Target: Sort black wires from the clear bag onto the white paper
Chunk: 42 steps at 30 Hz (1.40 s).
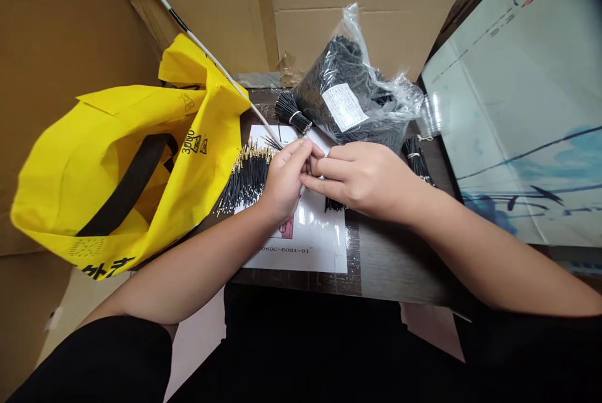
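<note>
My left hand [285, 178] and my right hand [369, 176] meet over the printed sheet, fingertips pinched close together. Between them shows a bit of thin black wire with a gold tip [307, 136]; the fingers hide most of it. Beside my left hand lies a spread pile of short black wires [249, 174] with gold terminals at one end and bare silvery tips at the other. A white cable [221, 68] runs down to behind my left fingers, where its end is hidden. A tied bundle of black wires [292, 113] lies just beyond my hands.
On the left a yellow bag [207, 140] gapes open. A clear plastic bag [345, 89] full of black wires stands behind. Another tied wire bundle [416, 160] is at the right. Cardboard [226, 20] walls the back, and a pale painted panel [527, 108] leans at the right.
</note>
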Tool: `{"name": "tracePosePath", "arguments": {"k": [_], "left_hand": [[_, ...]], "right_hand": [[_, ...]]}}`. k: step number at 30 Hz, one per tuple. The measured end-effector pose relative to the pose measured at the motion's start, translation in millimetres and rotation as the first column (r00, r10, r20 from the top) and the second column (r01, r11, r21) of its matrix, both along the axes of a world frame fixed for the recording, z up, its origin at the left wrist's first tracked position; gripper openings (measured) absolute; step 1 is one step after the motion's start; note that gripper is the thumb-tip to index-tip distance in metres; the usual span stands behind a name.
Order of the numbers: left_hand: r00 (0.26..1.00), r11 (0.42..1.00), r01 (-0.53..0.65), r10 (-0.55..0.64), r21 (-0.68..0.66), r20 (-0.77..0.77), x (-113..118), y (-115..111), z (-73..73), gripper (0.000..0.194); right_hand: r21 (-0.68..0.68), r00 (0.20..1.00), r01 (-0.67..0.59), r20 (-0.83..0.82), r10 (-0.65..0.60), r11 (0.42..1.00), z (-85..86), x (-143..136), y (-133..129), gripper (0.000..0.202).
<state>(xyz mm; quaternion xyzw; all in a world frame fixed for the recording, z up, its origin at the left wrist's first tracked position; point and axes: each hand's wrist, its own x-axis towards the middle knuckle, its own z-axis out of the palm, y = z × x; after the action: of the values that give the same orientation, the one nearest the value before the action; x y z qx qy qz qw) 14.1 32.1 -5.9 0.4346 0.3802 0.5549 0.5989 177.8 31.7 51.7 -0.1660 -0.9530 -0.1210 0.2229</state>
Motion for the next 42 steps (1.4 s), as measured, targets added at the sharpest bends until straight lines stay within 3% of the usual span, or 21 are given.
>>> {"name": "tracePosePath", "arguments": {"k": [4, 6, 7, 9, 11, 14, 17, 22, 26, 31, 37, 42], "left_hand": [[0.999, 0.998, -0.048, 0.048, -0.031, -0.004, -1, 2, -2.4, 0.027], [0.997, 0.996, -0.076, 0.075, -0.039, -0.024, -1, 4, -4.7, 0.027], [0.996, 0.996, -0.077, 0.076, -0.035, -0.048, -1, 3, -5.3, 0.026], [0.993, 0.999, -0.041, 0.039, -0.014, -0.115, 0, 1, -5.0, 0.024], [0.983, 0.999, 0.033, -0.036, -0.016, -0.178, 1, -2, -2.9, 0.022], [0.963, 0.989, 0.135, -0.145, -0.062, -0.226, 3, -7, 0.4, 0.021], [0.951, 0.981, 0.185, -0.193, -0.054, -0.241, 4, -8, 0.4, 0.018], [0.948, 0.980, 0.200, -0.190, 0.014, -0.256, 4, -7, -4.7, 0.018], [0.910, 0.973, 0.212, -0.162, 0.093, -0.381, 1, -10, -6.8, 0.020], [0.878, 0.958, 0.239, -0.144, 0.158, -0.456, -2, -11, -6.3, 0.025], [0.818, 0.927, 0.280, -0.094, 0.250, -0.567, 0, -12, -3.8, 0.027], [0.779, 0.915, 0.280, -0.040, 0.290, -0.626, 1, -12, -2.3, 0.024]], "right_hand": [[-0.241, 0.998, 0.037, 0.066, -0.022, 0.970, 10.7, 12, 7, 0.025], [-0.361, 0.988, 0.139, -0.008, -0.152, 0.922, 17.4, 20, 23, 0.032], [-0.405, 0.959, 0.236, -0.050, -0.279, 0.883, 19.2, 24, 34, 0.033], [-0.393, 0.782, 0.527, -0.124, -0.611, 0.753, 18.0, 31, 62, 0.023], [-0.409, 0.600, 0.710, -0.072, -0.797, 0.572, 10.3, 37, 91, 0.021], [-0.413, 0.469, 0.824, 0.115, -0.876, 0.387, -6.0, 39, 122, 0.029], [-0.363, 0.381, 0.885, 0.205, -0.902, 0.292, -16.3, 37, 128, 0.032], [-0.294, 0.317, 0.927, 0.282, -0.906, 0.233, -14.8, 41, 120, 0.029], [-0.262, 0.276, 0.947, 0.374, -0.886, 0.184, -12.6, 48, 123, 0.032], [-0.252, 0.307, 0.940, 0.329, -0.893, 0.230, -17.1, 49, 125, 0.018], [-0.260, 0.368, 0.917, 0.262, -0.892, 0.302, -20.3, 51, 126, 0.019], [-0.319, 0.394, 0.896, 0.257, -0.882, 0.308, -21.6, 53, 129, 0.017]]}}
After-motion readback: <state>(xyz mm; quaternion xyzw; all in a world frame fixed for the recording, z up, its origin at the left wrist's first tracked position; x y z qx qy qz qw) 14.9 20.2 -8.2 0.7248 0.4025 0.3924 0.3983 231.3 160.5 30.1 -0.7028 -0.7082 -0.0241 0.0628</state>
